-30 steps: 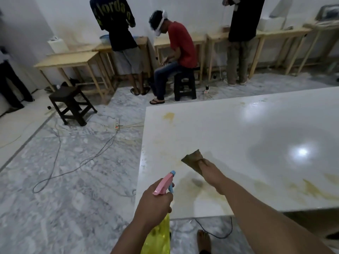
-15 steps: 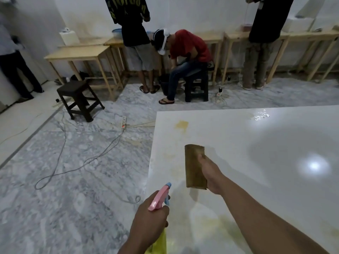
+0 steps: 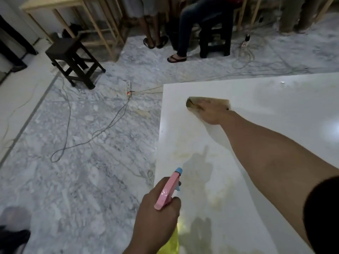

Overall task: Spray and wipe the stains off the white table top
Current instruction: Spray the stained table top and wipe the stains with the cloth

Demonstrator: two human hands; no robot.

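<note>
The white table top (image 3: pixel 275 110) fills the right half of the view, with faint yellowish stains (image 3: pixel 185 153) along its left side. My right hand (image 3: pixel 212 112) reaches far out and presses a brown cloth (image 3: pixel 196 102) flat on the table near the far left corner. My left hand (image 3: pixel 157 213) is low at the table's left edge, gripping a spray bottle (image 3: pixel 168 189) with a pink trigger head, blue nozzle and yellow body. The nozzle points toward the stained strip.
Marble floor on the left carries loose cables and a power strip (image 3: pixel 128 88) with a red light. A dark stool (image 3: pixel 73 59) stands at far left. Two people's legs and a black stool (image 3: pixel 214 41) are beyond the table, by wooden benches (image 3: pixel 102 26).
My right hand has gone from holding the cloth lifted to pressing it down farther out near the far left corner. The view has tilted downward and closer. The bottle stays in my left hand.
</note>
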